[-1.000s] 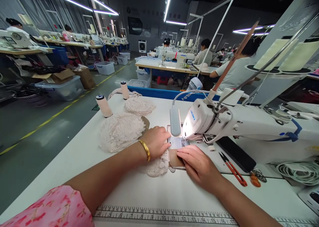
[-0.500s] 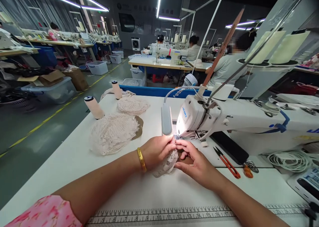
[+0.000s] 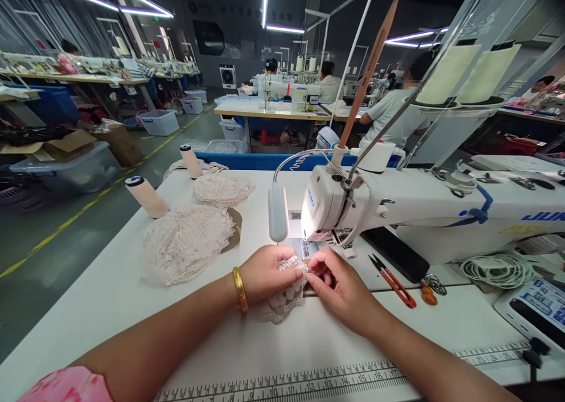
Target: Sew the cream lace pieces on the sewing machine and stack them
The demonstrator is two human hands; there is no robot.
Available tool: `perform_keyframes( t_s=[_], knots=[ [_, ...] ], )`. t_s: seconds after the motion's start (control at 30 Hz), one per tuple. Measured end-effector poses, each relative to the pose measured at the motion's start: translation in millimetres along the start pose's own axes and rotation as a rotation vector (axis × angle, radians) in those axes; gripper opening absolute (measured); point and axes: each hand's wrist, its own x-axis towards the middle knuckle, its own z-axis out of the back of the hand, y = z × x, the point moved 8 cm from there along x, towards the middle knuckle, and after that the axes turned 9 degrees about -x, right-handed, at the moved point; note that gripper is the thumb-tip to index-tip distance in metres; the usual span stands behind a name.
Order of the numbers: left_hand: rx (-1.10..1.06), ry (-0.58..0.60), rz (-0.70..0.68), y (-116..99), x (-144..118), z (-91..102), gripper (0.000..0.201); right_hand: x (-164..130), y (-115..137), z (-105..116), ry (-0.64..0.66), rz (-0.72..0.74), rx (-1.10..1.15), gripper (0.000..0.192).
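I have the lace piece (image 3: 282, 293) pinched between both hands just in front of the presser foot of the sewing machine (image 3: 397, 208). My left hand (image 3: 267, 272) is closed over the lace from the left, fingers curled on its upper edge, and my right hand (image 3: 338, 284) nips the same edge from the right with thumb and fingertips, over a tan backing piece that I can only partly see. The lace lies on the white worktop (image 3: 110, 296), its scalloped end trailing towards me, and is not under the needle. As I judge it, I am lining up the edge to feed it in; the next move calls for sliding the matched edges flat under the foot without letting the layers shift (my fingers sit close to the needle, so care is needed).

Writing I can read: blue lettering on the machine head, and "JUK" cut off at the frame edge on its arm, which looks like JUKI. A printed ruler (image 3: 286, 384) runs along the near edge with numbers. Red thread snips (image 3: 392, 280) lie to my right, and a pile of lace pieces (image 3: 185, 243) to my left.
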Motion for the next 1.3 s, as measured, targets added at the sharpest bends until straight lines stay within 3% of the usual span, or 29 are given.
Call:
perform_keyframes(
  t_s=[0.17,0.33,0.5,0.77,1.13,1.3],
  knots=[
    [-0.106,-0.023,-0.003,2,-2,-8.0,0.042,-1,3,-4,0.039,-0.014,0.033,0.035],
    [-0.109,-0.036,-0.011,4,-1,-8.3,0.047,0,0,-4,0.022,-0.040,0.025,0.014],
    [-0.093,-0.092,0.018,9,-1,-0.4,0.044,0,-4,-1,0.014,-0.065,0.086,0.018],
    [-0.037,-0.125,-0.064,1,-3,-2.6,0.038,1,-6,-2,0.009,-0.099,0.155,0.022],
    [-0.038,-0.135,-0.125,1,-7,-6.8,0.024,-2,11,9,-0.106,0.100,-0.117,0.017],
    [-0.128,-0.037,-0.155,-6,-7,-13.4,0.028,-2,12,9,-0.123,0.124,-0.127,0.015]
  ],
)
